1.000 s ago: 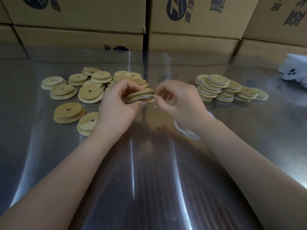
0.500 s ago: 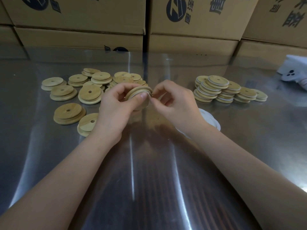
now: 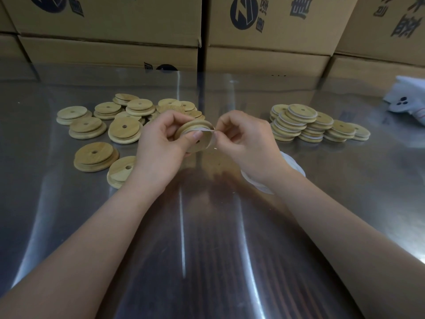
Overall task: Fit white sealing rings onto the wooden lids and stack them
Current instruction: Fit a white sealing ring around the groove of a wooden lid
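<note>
- Gripped one wooden lid [image 3: 195,137] in the left hand [image 3: 158,148], raised above the desk [image 3: 207,249] at centre; thumb laid across the lid face, fingers curled behind the rim.
- Pinched the white sealing ring [image 3: 208,129] between thumb and fingers of the right hand [image 3: 243,143], at the right edge of the lid; remaining fingers curled inward.
- Observed as partly seated: ring wrapped round the far side of the lid's narrower step, pulled clear of it on the near right side.
- Judged step in hand: stretching of the ring over the step of the lid; seating not yet complete.
- Judged next move: called for drawing the pinched part over the remaining edge and pressing it down all round, with a firm left grip against rotation of the lid; then for transfer to the fitted pile.
- Located unfitted lids [image 3: 124,131] loose on the desk to the left, several overlapping, no white band visible on them.
- Located fitted lids [image 3: 299,120] in leaning stacks on the desk to the right, white bands showing between the wooden layers.
- Noted spare rings [image 3: 295,165] flat on the desk, partly hidden under the right wrist; count not determinable.
- Noted cardboard boxes [image 3: 110,24] along the far edge of the desk.
</note>
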Motion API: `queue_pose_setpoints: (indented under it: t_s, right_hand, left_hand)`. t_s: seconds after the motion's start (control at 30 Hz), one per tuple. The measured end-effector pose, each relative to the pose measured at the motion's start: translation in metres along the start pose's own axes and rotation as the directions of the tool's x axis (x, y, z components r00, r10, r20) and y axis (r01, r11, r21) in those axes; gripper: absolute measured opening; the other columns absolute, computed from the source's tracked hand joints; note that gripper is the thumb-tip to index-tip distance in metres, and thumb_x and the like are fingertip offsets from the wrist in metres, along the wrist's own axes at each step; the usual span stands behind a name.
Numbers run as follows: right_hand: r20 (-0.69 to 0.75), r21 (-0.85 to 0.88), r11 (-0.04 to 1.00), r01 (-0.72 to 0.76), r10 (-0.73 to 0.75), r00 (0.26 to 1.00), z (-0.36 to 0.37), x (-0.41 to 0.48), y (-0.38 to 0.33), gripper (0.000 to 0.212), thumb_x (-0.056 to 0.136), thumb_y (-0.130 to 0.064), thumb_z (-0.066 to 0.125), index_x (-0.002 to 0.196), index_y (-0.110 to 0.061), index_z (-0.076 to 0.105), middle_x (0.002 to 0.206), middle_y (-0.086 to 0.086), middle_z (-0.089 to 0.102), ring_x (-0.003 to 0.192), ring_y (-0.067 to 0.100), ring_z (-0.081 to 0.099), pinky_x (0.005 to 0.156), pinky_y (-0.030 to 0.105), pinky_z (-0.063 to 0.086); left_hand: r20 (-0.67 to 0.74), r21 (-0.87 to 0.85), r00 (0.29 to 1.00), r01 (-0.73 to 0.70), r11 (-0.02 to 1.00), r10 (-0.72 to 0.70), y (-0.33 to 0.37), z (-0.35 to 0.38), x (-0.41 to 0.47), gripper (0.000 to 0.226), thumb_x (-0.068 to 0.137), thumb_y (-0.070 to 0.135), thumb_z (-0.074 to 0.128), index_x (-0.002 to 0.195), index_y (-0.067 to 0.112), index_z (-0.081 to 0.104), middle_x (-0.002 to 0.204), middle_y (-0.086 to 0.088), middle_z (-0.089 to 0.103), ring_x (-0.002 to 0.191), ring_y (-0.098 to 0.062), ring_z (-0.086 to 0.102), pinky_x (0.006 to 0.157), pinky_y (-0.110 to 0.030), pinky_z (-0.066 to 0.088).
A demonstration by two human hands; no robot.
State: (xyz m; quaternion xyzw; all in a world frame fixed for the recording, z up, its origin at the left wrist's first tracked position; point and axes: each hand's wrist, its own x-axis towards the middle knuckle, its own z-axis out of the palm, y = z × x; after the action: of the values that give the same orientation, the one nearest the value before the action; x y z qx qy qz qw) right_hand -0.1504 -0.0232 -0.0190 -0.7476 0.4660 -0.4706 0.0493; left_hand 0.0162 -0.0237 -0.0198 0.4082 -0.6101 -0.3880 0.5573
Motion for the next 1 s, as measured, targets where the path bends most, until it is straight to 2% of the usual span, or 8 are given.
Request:
queue_pose_setpoints:
  t_s: [0.17, 0.27, 0.47, 0.57, 0.7, 0.83, 0.9, 1.0]
  right_hand:
    - [0.028, 0.033, 0.999, -0.042, 0.041, 0.999, -0.0044, 0.0015, -0.0002, 0.009, 0.081, -0.008, 0.066, 0.076, -0.014, 0.061, 0.07, -0.007, 0.062, 0.065, 0.016, 0.06, 0.067, 0.036, 0.051]
    - [0.044, 0.036, 0.997, -0.067, 0.065, 0.997, -0.006, 0.0027, 0.0006, 0.017, 0.082, -0.005, 0.067, 0.075, -0.018, 0.059, 0.068, -0.013, 0.059, 0.067, 0.014, 0.06, 0.065, 0.026, 0.049]
    - [0.104, 0.018, 1.0, -0.012, 0.011, 0.995, -0.0075, 0.0023, 0.0038, 0.016, 0.084, -0.006, 0.066, 0.078, -0.018, 0.058, 0.069, -0.016, 0.055, 0.066, 0.009, 0.055, 0.063, 0.017, 0.044]
    - [0.097, -0.005, 1.0, 0.021, -0.021, 0.995, -0.009, 0.0025, 0.0047, 0.01, 0.084, -0.006, 0.066, 0.079, -0.013, 0.061, 0.071, -0.011, 0.056, 0.066, 0.012, 0.056, 0.064, 0.023, 0.047]
    - [0.074, -0.036, 0.995, 0.098, -0.095, 0.993, -0.0063, 0.0009, 0.0007, 0.003, 0.082, -0.008, 0.066, 0.08, -0.006, 0.064, 0.073, -0.003, 0.062, 0.065, 0.014, 0.058, 0.064, 0.031, 0.049]
    - [0.05, -0.013, 0.989, 0.15, -0.149, 0.988, -0.0024, -0.0002, -0.0024, 0.001, 0.082, -0.007, 0.066, 0.082, -0.006, 0.065, 0.076, -0.001, 0.064, 0.066, 0.014, 0.058, 0.064, 0.026, 0.048]
    - [0.037, 0.067, 0.994, 0.082, -0.085, 0.996, -0.0015, -0.0007, -0.002, 0.003, 0.082, -0.008, 0.067, 0.083, -0.01, 0.065, 0.077, -0.003, 0.064, 0.067, 0.014, 0.06, 0.065, 0.027, 0.05]
    - [0.073, 0.25, 0.961, -0.116, 0.101, 0.992, -0.0006, -0.0009, -0.0018, 0.011, 0.082, -0.011, 0.071, 0.081, -0.021, 0.065, 0.079, -0.005, 0.066, 0.071, 0.025, 0.064, 0.069, 0.038, 0.053]
  left_hand:
    - [0.048, 0.124, 0.995, -0.095, 0.988, 0.09, 0.0011, -0.0034, 0.0026, 0.025, 0.083, 0.003, 0.072, 0.088, 0.025, 0.062, 0.094, 0.003, 0.072, 0.091, -0.009, 0.07, 0.086, -0.04, 0.057]
    - [0.08, 0.165, 0.988, -0.143, 0.976, 0.131, 0.0003, -0.0053, 0.0034, 0.029, 0.082, 0.002, 0.072, 0.086, 0.028, 0.061, 0.093, 0.005, 0.071, 0.091, -0.008, 0.069, 0.088, -0.036, 0.056]
    - [0.101, 0.145, 0.986, -0.147, 0.979, 0.133, -0.0025, -0.0052, 0.0006, 0.029, 0.081, -0.001, 0.072, 0.087, 0.025, 0.06, 0.09, 0.009, 0.067, 0.09, -0.005, 0.066, 0.087, -0.027, 0.053]
    - [0.099, 0.122, 0.989, -0.12, 0.985, 0.108, -0.0013, -0.0022, -0.0017, 0.024, 0.082, -0.001, 0.072, 0.094, 0.018, 0.061, 0.092, 0.011, 0.066, 0.088, 0.001, 0.064, 0.085, -0.019, 0.051]
    - [0.128, 0.11, 0.987, -0.109, 0.988, 0.095, 0.0019, 0.0005, -0.0035, 0.031, 0.081, 0.002, 0.074, 0.108, 0.015, 0.065, 0.099, 0.012, 0.067, 0.09, 0.007, 0.063, 0.084, -0.013, 0.05]
    - [0.085, 0.058, 0.995, -0.066, 0.996, 0.061, 0.0017, 0.0018, -0.0035, 0.023, 0.082, 0.005, 0.074, 0.103, 0.013, 0.072, 0.097, 0.007, 0.071, 0.09, 0.003, 0.065, 0.085, -0.015, 0.051]
    - [0.049, -0.012, 0.999, -0.017, 1.0, 0.017, 0.001, 0.0012, -0.0031, 0.019, 0.083, 0.007, 0.073, 0.098, 0.019, 0.073, 0.09, 0.011, 0.071, 0.087, 0.002, 0.065, 0.084, -0.02, 0.054]
    - [0.047, -0.072, 0.998, 0.052, 0.996, -0.049, -0.0002, 0.0003, -0.0033, 0.017, 0.084, 0.011, 0.072, 0.098, 0.021, 0.073, 0.091, 0.011, 0.072, 0.093, -0.006, 0.067, 0.086, -0.037, 0.058]
